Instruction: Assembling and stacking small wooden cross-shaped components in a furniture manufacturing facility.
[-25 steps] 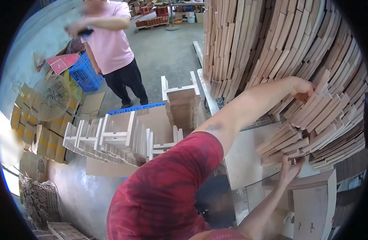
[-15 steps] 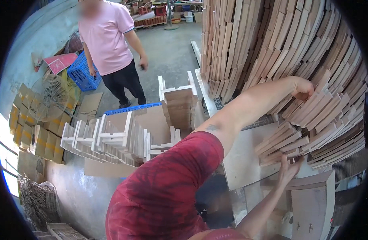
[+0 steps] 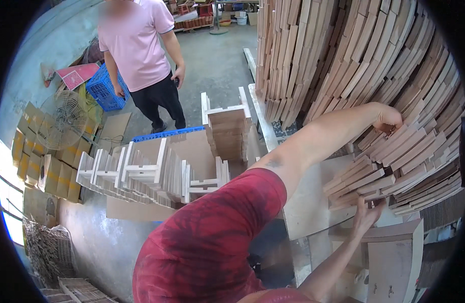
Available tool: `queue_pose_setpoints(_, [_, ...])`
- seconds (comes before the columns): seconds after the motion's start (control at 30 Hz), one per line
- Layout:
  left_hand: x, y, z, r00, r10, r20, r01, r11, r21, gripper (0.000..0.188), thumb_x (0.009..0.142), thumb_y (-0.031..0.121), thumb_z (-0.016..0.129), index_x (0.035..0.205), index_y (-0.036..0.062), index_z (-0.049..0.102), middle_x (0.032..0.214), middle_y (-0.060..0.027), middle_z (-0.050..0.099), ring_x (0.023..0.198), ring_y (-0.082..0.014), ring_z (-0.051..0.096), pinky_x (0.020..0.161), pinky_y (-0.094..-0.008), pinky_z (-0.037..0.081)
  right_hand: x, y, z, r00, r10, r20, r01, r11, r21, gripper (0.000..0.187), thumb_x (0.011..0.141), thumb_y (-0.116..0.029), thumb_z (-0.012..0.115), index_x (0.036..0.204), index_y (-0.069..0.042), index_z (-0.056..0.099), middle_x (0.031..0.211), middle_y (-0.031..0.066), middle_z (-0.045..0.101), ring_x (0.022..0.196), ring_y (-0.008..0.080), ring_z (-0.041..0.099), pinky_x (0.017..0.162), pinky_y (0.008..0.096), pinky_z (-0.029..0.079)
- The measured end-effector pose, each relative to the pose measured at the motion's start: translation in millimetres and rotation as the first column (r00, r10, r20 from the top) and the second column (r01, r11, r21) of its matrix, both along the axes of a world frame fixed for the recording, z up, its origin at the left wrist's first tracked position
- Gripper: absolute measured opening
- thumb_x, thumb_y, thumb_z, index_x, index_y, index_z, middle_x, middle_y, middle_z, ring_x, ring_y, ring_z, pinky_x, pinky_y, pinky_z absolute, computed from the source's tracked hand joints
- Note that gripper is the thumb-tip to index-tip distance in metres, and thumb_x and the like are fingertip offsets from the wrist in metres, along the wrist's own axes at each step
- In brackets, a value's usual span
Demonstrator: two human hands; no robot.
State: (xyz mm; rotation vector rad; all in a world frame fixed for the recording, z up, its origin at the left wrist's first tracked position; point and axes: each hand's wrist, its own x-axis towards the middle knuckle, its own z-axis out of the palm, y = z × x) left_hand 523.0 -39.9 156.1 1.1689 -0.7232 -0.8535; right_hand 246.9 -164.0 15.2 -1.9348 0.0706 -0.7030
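A bundle of wooden slats (image 3: 401,150) lies layered at the right, between my two hands. My left hand (image 3: 389,118) reaches across to its upper end, with the fingers curled over the slat edges; the fingertips are partly hidden. Lower down, my right hand (image 3: 366,216) grips the bottom end of the bundle from below, with the fingers bent up against the wood. Beside it, a shorter group of slats (image 3: 351,177) sticks out to the left at the bundle's lower side.
Tall stacks of slats (image 3: 293,55) rise behind the bundle. White-edged wooden frames (image 3: 144,169) stand in rows at the left, beside a taller frame stack (image 3: 227,131). Beyond them stands a person in a pink shirt (image 3: 139,48). A fan (image 3: 66,121) and cartons (image 3: 61,179) are far left.
My left hand has shifted slightly down and right, and the slats by it lie more evenly. My right hand stays nearly in place. The other person's hand has lowered a little.
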Motion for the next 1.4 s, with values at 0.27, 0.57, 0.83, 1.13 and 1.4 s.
queue_pose_setpoints(0.27, [-17,6,6,0.995,0.072,0.069,-0.068,0.996,-0.05,0.043,0.082,0.0,0.064,0.124,0.004,0.06,0.105,-0.008,0.066,0.093,-0.0202,0.065,0.08,-0.0387,0.053,6,-10,-8,1.0,0.009,0.013,-0.009,1.0,-0.018,0.085,0.076,-0.016,0.08,0.146,0.009,0.036,0.136,0.023,0.052,0.121,0.0307,0.054,0.106,0.043,0.044])
queue_pose_setpoints(0.57, [-14,15,14,0.99,0.04,0.137,-0.037,0.999,-0.022,0.045,0.083,-0.003,0.065,0.128,0.001,0.059,0.12,-0.0093,0.067,0.105,-0.0216,0.066,0.084,-0.0376,0.054,7,-7,-12,0.997,0.037,0.075,-0.039,0.999,0.027,0.083,0.077,-0.014,0.078,0.146,0.008,0.037,0.133,0.0217,0.053,0.121,0.0302,0.055,0.104,0.0416,0.045])
queue_pose_setpoints(0.83, [-33,14,24,0.988,0.065,0.143,-0.061,0.998,-0.029,0.046,0.082,-0.005,0.064,0.128,0.0012,0.06,0.116,-0.0109,0.068,0.1,-0.0226,0.067,0.084,-0.0379,0.055,1,-15,-10,1.0,0.019,0.02,-0.019,0.999,-0.036,0.084,0.078,-0.014,0.078,0.146,0.008,0.036,0.134,0.0212,0.052,0.122,0.0299,0.054,0.106,0.0416,0.044])
queue_pose_setpoints(1.13, [-19,11,14,0.983,0.045,0.178,-0.04,0.999,-0.031,0.045,0.084,0.0,0.066,0.129,0.0043,0.059,0.111,-0.0089,0.069,0.097,-0.0224,0.067,0.08,-0.0403,0.056,0,-4,-1,1.0,0.01,0.0,-0.01,0.999,-0.044,0.084,0.079,-0.016,0.079,0.146,0.008,0.036,0.136,0.0209,0.05,0.124,0.0305,0.052,0.105,0.0428,0.043])
queue_pose_setpoints(1.4, [-9,13,11,0.999,-0.02,0.049,0.019,0.999,0.032,0.049,0.086,-0.001,0.064,0.134,0.005,0.057,0.12,-0.0066,0.067,0.107,-0.0227,0.066,0.087,-0.039,0.054,6,-7,-8,0.999,0.021,0.028,-0.019,0.998,-0.054,0.083,0.078,-0.015,0.077,0.147,0.008,0.036,0.135,0.0202,0.05,0.122,0.0296,0.052,0.105,0.0425,0.043])
